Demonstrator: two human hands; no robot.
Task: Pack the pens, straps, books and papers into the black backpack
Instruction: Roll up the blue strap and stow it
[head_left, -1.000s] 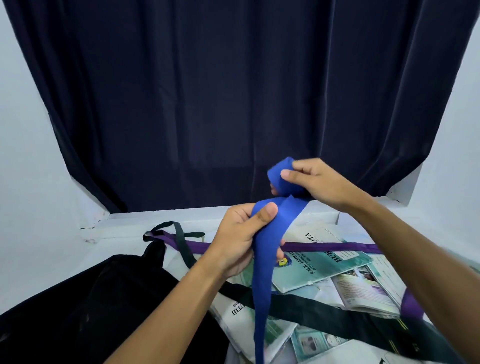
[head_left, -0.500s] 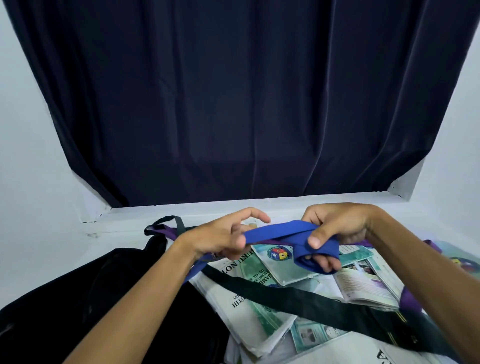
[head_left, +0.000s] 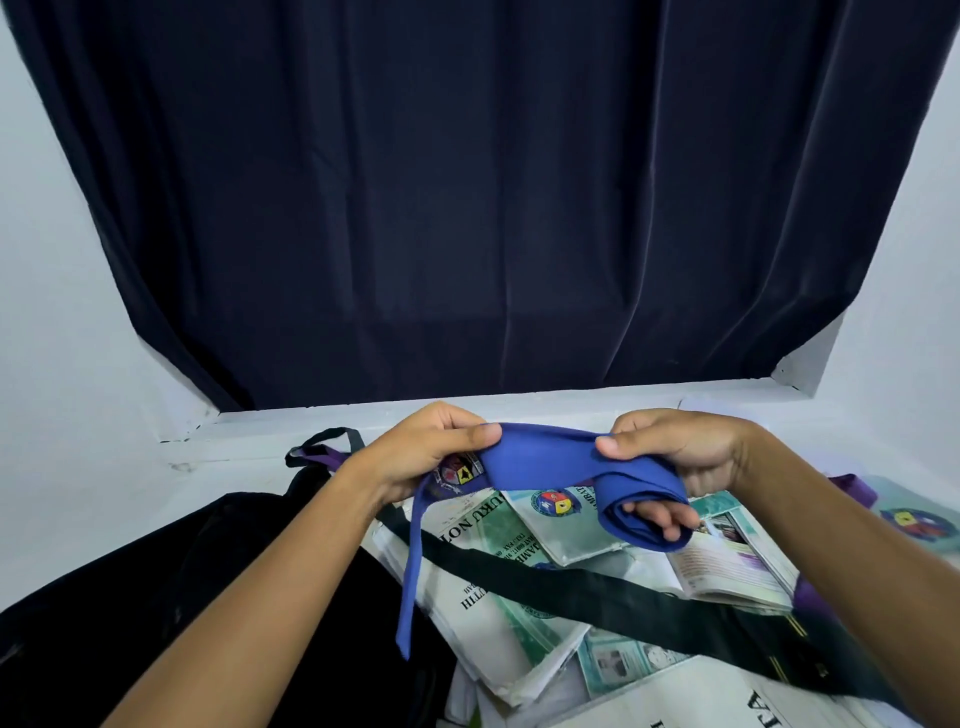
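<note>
Far left, the black backpack (head_left: 156, 597) lay slumped and dark on the white surface (head_left: 104, 493); whether its mouth was open, the murk there made hard to tell. Just above it a black loop and a purple strap (head_left: 324, 457) end poked out, untouched.

Then the left hand (head_left: 426, 457): fingers and thumb were curled round the blue strap (head_left: 550, 460) near its crest, pinching it taut, and the loose tail (head_left: 410, 571) dropped from that grip down across the papers. A second before, that tail had hung long and straight from hands raised against the dark curtain (head_left: 478, 208); now both hands had come down low over the pile and the strap ran level between them.

Centre, under the strap, the books and papers (head_left: 519, 597) lay fanned out, a long black strap (head_left: 649, 608) slanting over them — none of that packed yet.

On the right, the right hand (head_left: 680, 462) held the growing roll: thumb on top, fingers poking through the coil of blue cloth. That coil was fatter than it was a moment earlier, so the winding was clearly moving on. Further right, another bit of purple strap peeked from behind the forearm.

What it meant: the blue strap was being bundled, not yet stowed. With only the tail left to wind, this one looked close to ready for the backpack, and everything else waited
</note>
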